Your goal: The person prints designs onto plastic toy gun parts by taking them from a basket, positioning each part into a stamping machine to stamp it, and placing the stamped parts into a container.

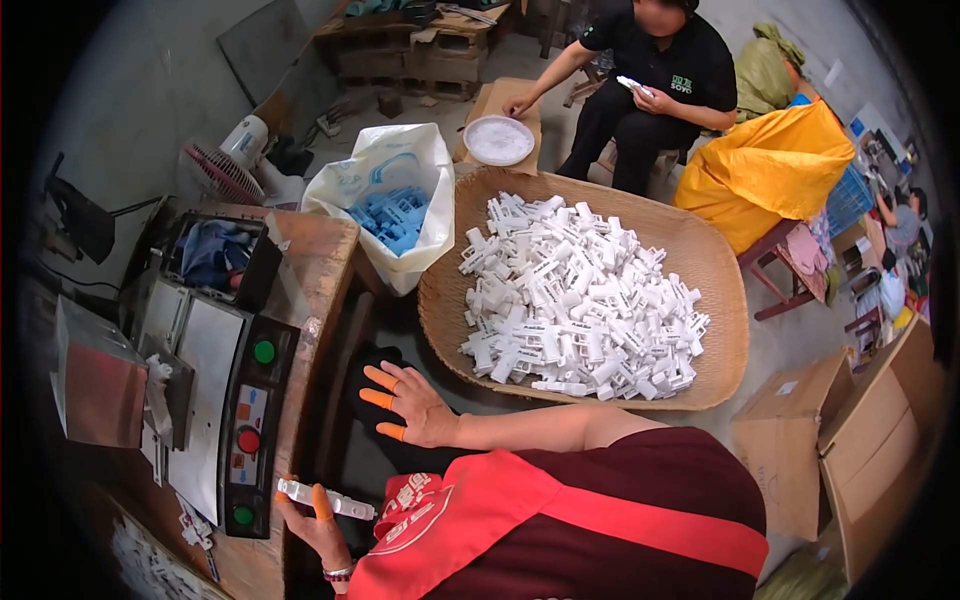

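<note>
My left hand, at the lower left by the workbench edge, is closed round a long white plastic part. Orange finger covers sit on its fingertips, and a beaded bracelet is at the wrist. My right hand reaches left above it, fingers spread and holding nothing, also with orange finger covers. Just left of my hands stands a metal machine with green and red buttons on its front panel. To the right, a wide woven basket bears a heap of white plastic parts that look similar.
Behind the basket sits a co-worker holding a white part, one hand by a round white tub. A white sack with blue parts stands beside the workbench. A yellow sack and cardboard boxes are at right.
</note>
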Demonstrator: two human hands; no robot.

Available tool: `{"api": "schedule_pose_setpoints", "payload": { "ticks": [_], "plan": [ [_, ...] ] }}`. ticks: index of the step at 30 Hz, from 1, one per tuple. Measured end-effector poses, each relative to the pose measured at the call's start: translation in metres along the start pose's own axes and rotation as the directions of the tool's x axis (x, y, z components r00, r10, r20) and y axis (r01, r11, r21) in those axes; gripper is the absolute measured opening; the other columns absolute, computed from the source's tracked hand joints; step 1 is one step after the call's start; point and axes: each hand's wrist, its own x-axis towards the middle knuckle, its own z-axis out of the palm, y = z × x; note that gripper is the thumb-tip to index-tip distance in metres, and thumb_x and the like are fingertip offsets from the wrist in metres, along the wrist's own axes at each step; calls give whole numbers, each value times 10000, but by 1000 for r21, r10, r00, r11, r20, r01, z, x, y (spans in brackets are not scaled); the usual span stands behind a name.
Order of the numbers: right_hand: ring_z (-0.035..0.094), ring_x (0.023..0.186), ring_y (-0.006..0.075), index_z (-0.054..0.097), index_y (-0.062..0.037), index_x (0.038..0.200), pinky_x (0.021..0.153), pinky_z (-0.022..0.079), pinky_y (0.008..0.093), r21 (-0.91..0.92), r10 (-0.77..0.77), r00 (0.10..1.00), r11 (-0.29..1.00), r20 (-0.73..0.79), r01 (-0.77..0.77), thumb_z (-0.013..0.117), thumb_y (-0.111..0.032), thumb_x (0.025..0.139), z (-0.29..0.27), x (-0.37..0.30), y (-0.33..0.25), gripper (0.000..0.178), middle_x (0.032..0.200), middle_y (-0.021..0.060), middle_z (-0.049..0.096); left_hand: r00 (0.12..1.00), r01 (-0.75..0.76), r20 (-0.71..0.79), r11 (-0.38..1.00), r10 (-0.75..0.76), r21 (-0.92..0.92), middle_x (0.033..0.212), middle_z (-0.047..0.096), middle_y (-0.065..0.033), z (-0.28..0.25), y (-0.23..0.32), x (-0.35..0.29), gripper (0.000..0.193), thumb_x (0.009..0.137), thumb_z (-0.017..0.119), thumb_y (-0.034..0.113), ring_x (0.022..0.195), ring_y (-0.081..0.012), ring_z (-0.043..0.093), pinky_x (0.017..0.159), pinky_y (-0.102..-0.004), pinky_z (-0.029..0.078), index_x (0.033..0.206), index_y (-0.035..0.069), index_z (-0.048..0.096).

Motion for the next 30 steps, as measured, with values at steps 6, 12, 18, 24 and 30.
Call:
{"api": "schedule_pose_setpoints", "payload": {
  "ticks": [6,12,18,24,30],
  "plan": [
    [315,1336,365,482,-87,1320,1063,290,478,27,-44,999,999,-26,45,673,-186,810,2,5,-15,554,1452,144,349,997,-82,-4,995,82,60,1032,566,-114,5,-7,2,420,840,697,129,919,-187,530,828,-305,441,1180,-29,507],
    [570,1121,284,167,-81,1487,936,442,329,607,-155,726,679,670,-414,673,-291,842,7,21,-106,847,1243,195,549,996,-59,-71,998,59,4,906,565,-84,8,-1,12,309,867,666,167,800,-162,508,717,-301,440,1077,-17,535],
    [633,927,227,252,-80,1461,818,490,313,423,195,629,588,753,-689,647,-175,820,38,2,-131,759,1084,154,614,998,-61,17,995,60,76,1190,566,-187,-8,-32,1,508,938,564,282,1015,-254,562,863,-357,451,1304,-49,444],
    [548,975,134,453,-17,1273,825,453,263,564,219,644,333,733,-755,626,-217,867,67,-9,-121,484,1091,68,583,927,-253,321,955,194,154,1481,250,-198,-41,-29,-45,792,818,691,111,1322,-326,355,1009,-379,398,1448,-6,226],
    [556,950,121,447,-42,1248,772,474,268,586,236,604,148,761,-797,620,-217,874,52,-14,-120,448,1069,60,567,901,-197,411,975,138,104,1509,164,-217,-37,-9,-44,847,771,742,113,1357,-375,300,1073,-414,347,1451,31,244]
  ]
}}
